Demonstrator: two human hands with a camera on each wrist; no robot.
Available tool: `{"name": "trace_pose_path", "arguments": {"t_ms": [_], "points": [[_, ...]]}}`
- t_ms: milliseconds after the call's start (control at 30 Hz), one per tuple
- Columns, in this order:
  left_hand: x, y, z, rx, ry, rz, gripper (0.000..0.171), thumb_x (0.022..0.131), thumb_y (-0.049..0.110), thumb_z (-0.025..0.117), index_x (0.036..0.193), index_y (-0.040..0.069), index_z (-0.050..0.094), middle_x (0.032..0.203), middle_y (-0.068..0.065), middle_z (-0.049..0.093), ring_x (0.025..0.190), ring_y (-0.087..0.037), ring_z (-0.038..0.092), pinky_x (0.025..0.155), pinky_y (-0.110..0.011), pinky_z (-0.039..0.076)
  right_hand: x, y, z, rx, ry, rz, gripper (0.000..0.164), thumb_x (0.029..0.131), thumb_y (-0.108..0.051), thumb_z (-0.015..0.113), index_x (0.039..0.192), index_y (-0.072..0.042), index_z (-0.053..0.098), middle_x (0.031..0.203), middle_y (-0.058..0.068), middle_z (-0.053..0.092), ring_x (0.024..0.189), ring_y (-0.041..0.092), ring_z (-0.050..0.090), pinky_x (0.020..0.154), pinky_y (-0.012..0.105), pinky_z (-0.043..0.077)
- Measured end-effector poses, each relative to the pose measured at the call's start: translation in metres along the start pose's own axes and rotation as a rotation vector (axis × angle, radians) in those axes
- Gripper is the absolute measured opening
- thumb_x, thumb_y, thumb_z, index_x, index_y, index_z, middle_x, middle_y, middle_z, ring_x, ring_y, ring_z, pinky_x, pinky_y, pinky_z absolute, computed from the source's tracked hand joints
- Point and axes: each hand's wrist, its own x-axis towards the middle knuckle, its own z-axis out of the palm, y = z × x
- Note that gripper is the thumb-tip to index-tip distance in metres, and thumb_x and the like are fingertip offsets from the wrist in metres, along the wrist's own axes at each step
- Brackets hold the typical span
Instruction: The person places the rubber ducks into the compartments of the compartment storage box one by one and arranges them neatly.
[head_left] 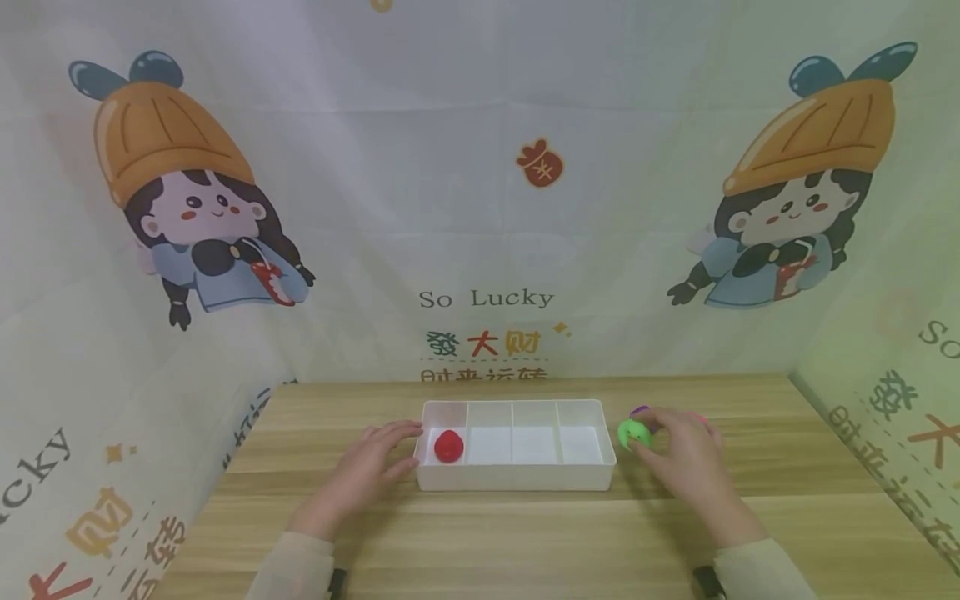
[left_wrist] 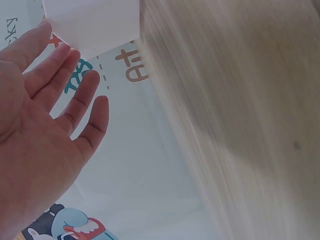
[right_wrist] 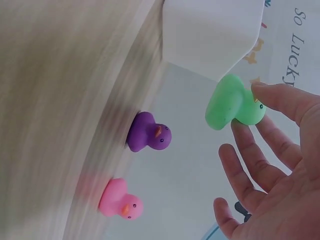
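My right hand [head_left: 686, 454] pinches a green rubber duck [right_wrist: 232, 102] between thumb and fingertips, above the table just off the right end of a white divided tray [head_left: 516, 477]. In the right wrist view its other fingers spread loosely. At the tray's left end is my left hand [head_left: 367, 467], fingers extended and fingertips right at the end wall; the left wrist view shows nothing in its palm. A red rounded toy [head_left: 448, 447] sits in the leftmost compartment; the other compartments hold nothing.
A purple duck [right_wrist: 148, 132] and a pink duck [right_wrist: 120, 200] stand on the wooden table [head_left: 517, 542] right of the tray, mostly hidden behind my right hand in the head view. A printed cloth [head_left: 480, 200] hangs behind the table and along both sides.
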Motion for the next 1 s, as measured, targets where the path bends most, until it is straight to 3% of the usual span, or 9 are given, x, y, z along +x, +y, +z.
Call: {"name": "trace_pose_path", "arguments": {"t_ms": [367, 600, 1000], "points": [[-0.001, 0.0, 0.001, -0.001, 0.003, -0.012, 0.048, 0.098, 0.02, 0.07, 0.143, 0.01, 0.059, 0.153, -0.008, 0.056, 0.14, -0.036, 0.049, 0.118, -0.062, 0.04, 0.005, -0.007, 0.002, 0.013, 0.015, -0.014, 0.034, 0.085, -0.018, 0.083, 0.115, -0.009, 0.072, 0.102, 0.007, 0.076, 0.1, 0.032, 0.068, 0.109, 0.071, 0.026], [-0.001, 0.0, 0.003, -0.007, 0.005, 0.007, 0.047, 0.098, 0.02, 0.07, 0.143, 0.008, 0.059, 0.153, -0.011, 0.056, 0.14, -0.038, 0.049, 0.118, -0.063, 0.039, 0.004, -0.009, 0.003, 0.027, 0.012, -0.024, 0.036, 0.084, -0.017, 0.084, 0.116, -0.008, 0.072, 0.105, 0.009, 0.077, 0.101, 0.034, 0.069, 0.111, 0.075, 0.022], [-0.001, 0.002, -0.001, -0.027, 0.002, -0.012, 0.048, 0.098, 0.019, 0.071, 0.143, 0.009, 0.059, 0.154, -0.009, 0.055, 0.14, -0.036, 0.05, 0.118, -0.059, 0.041, 0.011, -0.023, 0.009, 0.081, -0.014, -0.026, 0.034, 0.087, -0.018, 0.083, 0.117, -0.008, 0.073, 0.117, 0.014, 0.075, 0.104, 0.039, 0.071, 0.107, 0.065, 0.029]]}}
